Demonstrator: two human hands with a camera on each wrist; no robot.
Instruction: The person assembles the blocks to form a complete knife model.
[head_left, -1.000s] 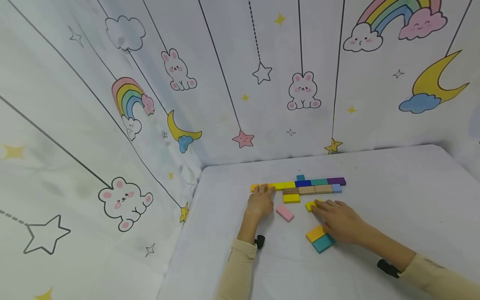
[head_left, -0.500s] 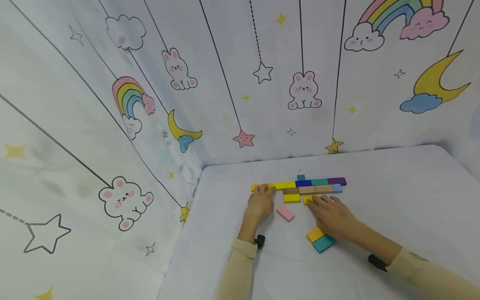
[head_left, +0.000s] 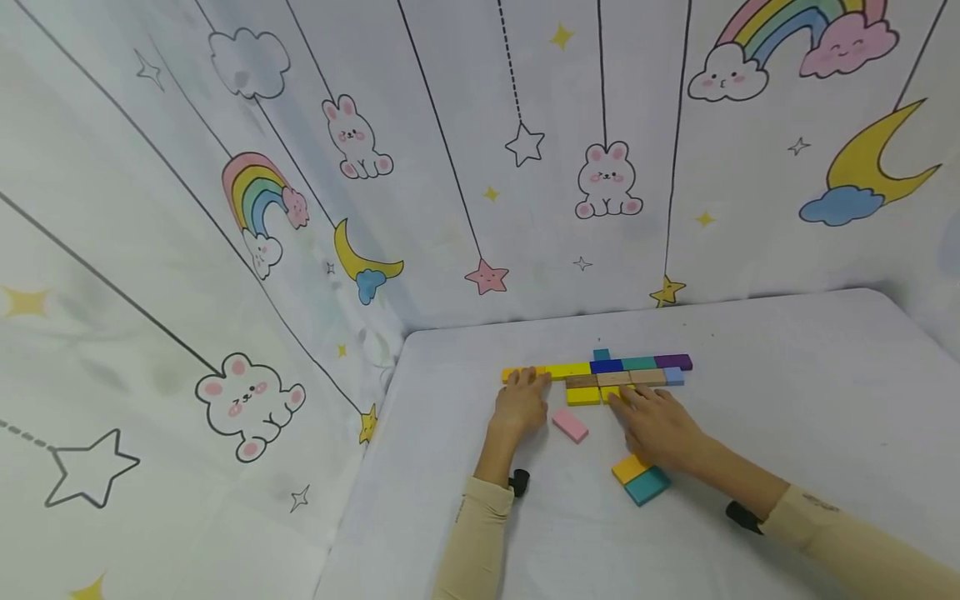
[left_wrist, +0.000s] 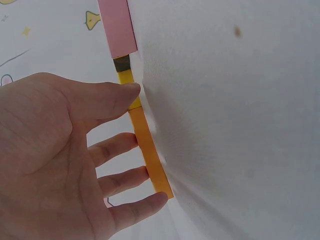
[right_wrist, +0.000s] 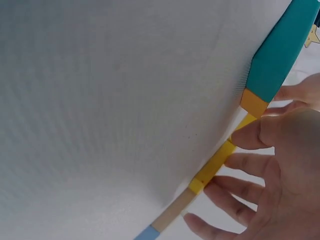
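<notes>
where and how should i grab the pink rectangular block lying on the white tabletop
Probably by the middle of its two long sides, coming from above and from the near side. The pink rectangular block lies flat and slantwise on the white tabletop, so both long sides look free, while its far end lies close to a yellow rectangular block.

1. No text, number, brand or label you can read in any view.
2. Your right beige long fabric sleeve (head_left: 847, 533): small dark printed mark (head_left: 819, 502) near the cuff, head view; too small for you to make out.
3. Your left beige long fabric sleeve (head_left: 476, 533): faint mark by the cuff, likewise unreadable.
</notes>
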